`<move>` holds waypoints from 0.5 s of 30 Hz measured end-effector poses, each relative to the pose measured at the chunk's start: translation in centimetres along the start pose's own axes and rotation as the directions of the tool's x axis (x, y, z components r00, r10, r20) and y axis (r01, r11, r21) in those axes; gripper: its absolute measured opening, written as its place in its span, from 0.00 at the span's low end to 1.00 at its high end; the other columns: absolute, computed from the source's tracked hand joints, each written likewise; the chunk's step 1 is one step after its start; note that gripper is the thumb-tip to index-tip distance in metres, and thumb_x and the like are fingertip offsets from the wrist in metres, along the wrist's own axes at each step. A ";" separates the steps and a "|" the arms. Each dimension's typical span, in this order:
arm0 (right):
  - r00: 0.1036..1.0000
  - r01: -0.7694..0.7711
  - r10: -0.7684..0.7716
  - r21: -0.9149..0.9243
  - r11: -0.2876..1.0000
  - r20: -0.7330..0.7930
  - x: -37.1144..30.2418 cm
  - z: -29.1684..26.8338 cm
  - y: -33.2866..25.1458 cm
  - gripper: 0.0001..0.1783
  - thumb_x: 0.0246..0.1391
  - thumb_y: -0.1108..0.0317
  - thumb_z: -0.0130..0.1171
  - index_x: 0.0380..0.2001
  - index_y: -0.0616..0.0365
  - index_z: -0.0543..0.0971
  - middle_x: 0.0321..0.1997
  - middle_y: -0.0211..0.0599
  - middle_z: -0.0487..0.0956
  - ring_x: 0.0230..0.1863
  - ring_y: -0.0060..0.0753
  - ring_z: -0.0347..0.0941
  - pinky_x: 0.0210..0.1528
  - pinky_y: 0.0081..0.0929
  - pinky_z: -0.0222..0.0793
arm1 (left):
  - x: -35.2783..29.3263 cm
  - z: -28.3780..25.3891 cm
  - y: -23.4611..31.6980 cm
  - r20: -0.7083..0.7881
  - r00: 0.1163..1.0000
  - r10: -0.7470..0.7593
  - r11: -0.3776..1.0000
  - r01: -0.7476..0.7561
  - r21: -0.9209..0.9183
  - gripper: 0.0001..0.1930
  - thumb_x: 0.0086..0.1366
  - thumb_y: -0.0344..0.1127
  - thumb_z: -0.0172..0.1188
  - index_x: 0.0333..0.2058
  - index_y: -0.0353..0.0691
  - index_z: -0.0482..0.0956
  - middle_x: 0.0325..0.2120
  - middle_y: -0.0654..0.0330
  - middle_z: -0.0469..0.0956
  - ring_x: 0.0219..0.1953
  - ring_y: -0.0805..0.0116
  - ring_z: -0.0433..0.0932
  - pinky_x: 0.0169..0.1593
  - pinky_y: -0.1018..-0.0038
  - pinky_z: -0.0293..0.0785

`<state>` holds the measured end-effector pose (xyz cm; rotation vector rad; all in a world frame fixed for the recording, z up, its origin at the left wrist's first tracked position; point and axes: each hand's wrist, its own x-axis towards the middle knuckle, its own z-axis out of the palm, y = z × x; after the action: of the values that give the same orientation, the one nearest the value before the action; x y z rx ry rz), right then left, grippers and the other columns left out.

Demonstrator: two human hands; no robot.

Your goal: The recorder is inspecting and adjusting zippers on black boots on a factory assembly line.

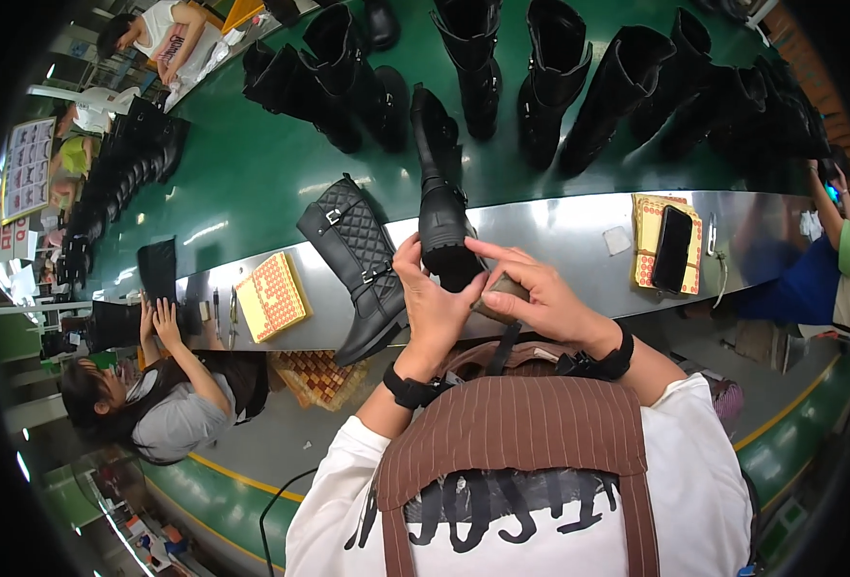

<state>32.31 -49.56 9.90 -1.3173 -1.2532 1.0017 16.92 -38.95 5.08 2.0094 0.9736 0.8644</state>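
Observation:
A black boot (441, 213) points toward me over the metal table edge, its shaft stretching away and its dark sole end nearest my body. My left hand (432, 306) grips that near end from the left, thumb and fingers curved around it. On its right side, my right hand (538, 300) touches the boot with the extended index finger. A small grey-brown block (508, 291) is pinched in my right hand, partly covered by the fingers. Just left of my hands, another black boot (356, 255) with a quilted shaft and buckled straps lies tilted on the table.
Several black boots (552, 82) stand along the green table surface (242, 192). A black phone (673, 248) rests on yellow sticker sheets at right; another yellow sheet stack (272, 296) and pens lie at left. Co-workers sit at both sides; one (189, 399) is at lower left.

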 end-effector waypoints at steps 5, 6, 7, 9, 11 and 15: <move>0.995 0.027 -0.026 -0.017 0.999 0.100 1.1 0.6 -0.8 0.16 0.61 0.58 0.60 0.31 0.61 0.75 0.67 0.45 0.69 0.63 0.43 0.67 0.62 0.37 0.62 | 1.9 -1.0 1.3 -0.062 0.985 -0.162 0.982 0.167 0.091 0.46 0.47 0.34 0.76 0.60 0.36 0.56 0.46 0.49 0.68 0.48 0.50 0.74 0.49 0.62 0.74; 0.993 0.100 -0.095 -0.067 0.993 0.076 1.4 0.6 -1.1 0.16 0.61 0.57 0.60 0.32 0.62 0.75 0.63 0.46 0.73 0.59 0.43 0.71 0.59 0.38 0.65 | 2.3 -1.4 1.6 -0.039 0.992 -0.121 0.976 0.126 0.178 0.46 0.47 0.34 0.75 0.61 0.35 0.57 0.46 0.49 0.68 0.47 0.47 0.75 0.48 0.60 0.75; 0.985 0.172 -0.166 -0.118 0.978 0.056 1.8 0.6 -1.3 0.17 0.62 0.57 0.60 0.33 0.62 0.76 0.59 0.47 0.77 0.55 0.44 0.75 0.55 0.38 0.69 | 2.5 -1.7 1.8 -0.026 0.998 -0.063 0.962 0.067 0.265 0.46 0.47 0.35 0.74 0.63 0.35 0.59 0.46 0.48 0.67 0.45 0.44 0.76 0.46 0.59 0.76; 0.988 -0.133 0.117 -0.169 0.977 -0.101 2.4 -0.2 -1.8 0.15 0.61 0.58 0.61 0.34 0.61 0.76 0.44 0.45 0.81 0.43 0.42 0.79 0.44 0.36 0.72 | 2.1 -1.8 2.3 -0.042 0.997 -0.069 0.969 0.077 0.234 0.47 0.47 0.36 0.75 0.65 0.34 0.61 0.45 0.50 0.67 0.44 0.46 0.76 0.45 0.60 0.77; 0.966 -0.173 0.111 -0.262 0.949 -0.236 3.6 -0.5 -1.8 0.14 0.60 0.59 0.62 0.34 0.60 0.75 0.32 0.42 0.82 0.33 0.43 0.79 0.34 0.36 0.72 | 1.0 -1.6 2.8 -0.046 0.998 -0.039 0.969 0.049 0.241 0.48 0.46 0.36 0.75 0.65 0.34 0.60 0.45 0.50 0.67 0.44 0.47 0.76 0.45 0.60 0.77; 0.936 0.109 -0.267 -0.534 0.839 -0.229 6.1 0.6 -1.2 0.11 0.56 0.62 0.64 0.31 0.56 0.75 0.23 0.40 0.78 0.25 0.50 0.76 0.28 0.39 0.68 | -1.0 -0.9 3.1 -0.036 0.999 0.000 0.974 0.009 0.227 0.50 0.46 0.36 0.76 0.66 0.35 0.58 0.46 0.50 0.67 0.42 0.50 0.77 0.40 0.62 0.79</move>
<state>32.20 -43.55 11.45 -1.6365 -1.4354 0.3047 16.73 -40.89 7.84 2.1887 1.1409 0.8194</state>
